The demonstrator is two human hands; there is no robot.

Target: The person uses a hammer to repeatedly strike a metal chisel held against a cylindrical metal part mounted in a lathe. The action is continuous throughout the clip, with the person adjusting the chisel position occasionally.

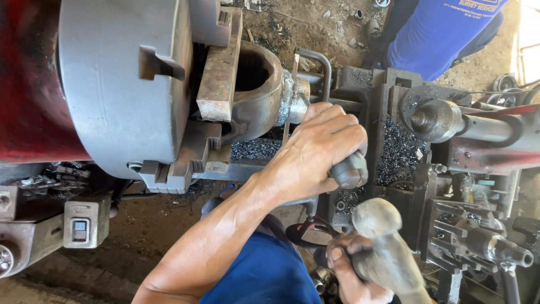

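Lathe: grey chuck (121, 84) is seen from above, its stepped holders clamped on a rusty forged workpiece (256, 93) with a welded collar at the end.
Left hand: left hand (318, 149) is closed tight around a dark-handled tool (350, 170), held just beside the workpiece's welded end; a thin metal strip (290, 95) is seen standing against the weld.
Right hand: right hand (351, 270) is wrapped around the handle of a hammer (382, 239), whose rounded head is blurred and sits below the left hand, near but apart from it.
Bed: metal shavings (396, 152) are heaped on the machine's carriage between the workpiece and the tailstock spindle (436, 119).
Background: a second person in a blue shirt (436, 34) is seen at the top, on the dirt floor (315, 22).
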